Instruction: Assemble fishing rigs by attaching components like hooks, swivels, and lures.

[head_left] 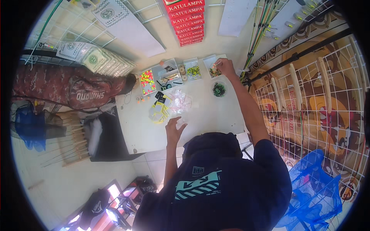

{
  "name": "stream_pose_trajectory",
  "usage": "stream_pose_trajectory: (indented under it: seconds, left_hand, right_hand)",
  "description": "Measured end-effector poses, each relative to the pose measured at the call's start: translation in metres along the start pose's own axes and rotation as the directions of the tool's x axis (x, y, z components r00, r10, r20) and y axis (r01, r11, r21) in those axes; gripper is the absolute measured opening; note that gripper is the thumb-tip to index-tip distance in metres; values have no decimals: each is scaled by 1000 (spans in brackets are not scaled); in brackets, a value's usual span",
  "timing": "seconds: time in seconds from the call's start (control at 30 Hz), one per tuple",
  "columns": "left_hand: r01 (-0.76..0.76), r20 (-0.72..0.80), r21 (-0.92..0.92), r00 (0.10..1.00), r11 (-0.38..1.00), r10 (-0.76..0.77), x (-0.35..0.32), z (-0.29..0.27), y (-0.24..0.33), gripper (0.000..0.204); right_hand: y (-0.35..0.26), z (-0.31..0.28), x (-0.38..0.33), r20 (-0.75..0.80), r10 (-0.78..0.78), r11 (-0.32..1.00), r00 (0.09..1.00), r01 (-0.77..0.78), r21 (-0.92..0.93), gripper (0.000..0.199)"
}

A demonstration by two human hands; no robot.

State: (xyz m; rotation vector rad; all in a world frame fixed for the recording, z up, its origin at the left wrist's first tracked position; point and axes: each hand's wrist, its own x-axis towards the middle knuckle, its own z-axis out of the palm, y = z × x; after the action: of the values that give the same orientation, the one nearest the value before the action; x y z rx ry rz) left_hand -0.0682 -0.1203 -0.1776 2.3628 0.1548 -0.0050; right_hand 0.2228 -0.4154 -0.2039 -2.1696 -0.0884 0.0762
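Observation:
My left hand (175,130) is raised over the near part of the white table (208,119), its fingers curved and the thumb apart. A pale, see-through patch shows between its fingertips, too faint to make out. Just beyond it lies a pile of small clear plastic bags (181,101), beside yellow-and-black cards (160,109). My right hand (225,67) reaches to the back right, fingers pinched together over a white box (208,61) of small mixed-colour pieces (216,72). Whatever the fingertips hold is too small to tell. Nearer stands a round tub of dark green pieces (219,89).
Along the table's back are a tray of bright red and yellow beads (147,81), a divided tray with tools (170,81) and a box of yellow-green pieces (193,72). A camouflage bag (73,88) is at left; a wire rack (308,100) and blue net (312,188) are at right.

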Motion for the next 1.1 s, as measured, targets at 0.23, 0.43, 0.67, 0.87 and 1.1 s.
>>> stream_pose_trajectory:
  seconds: [0.23, 0.43, 0.67, 0.87, 1.1]
  left_hand:
    - [-12, 6, -6, 1000, 1000, 12, -4, 2, 4, 45]
    - [6, -7, -16, 1000, 1000, -6, -9, 1, -2, 45]
    - [5, 5, -33, 1000, 999, -5, -5, 1, 2, 45]
    - [32, -54, -172, 998, 985, -41, 8, -9, 19, 41]
    - [-139, -147, -316, 985, 938, 96, 61, -45, 93, 36]
  right_hand:
    - [8, -12, 8, -91, -121, 992, 988, 118, -33, 11]
    - [-7, -16, 11, -48, -60, 998, 997, 59, -26, 12]
    - [-1, -29, 17, 24, -21, 999, 999, 20, 44, 16]
    - [-39, -37, 5, 166, -145, 962, 975, 100, 252, 14]
    - [-121, -35, -60, 517, -314, 931, 796, 152, 333, 11]
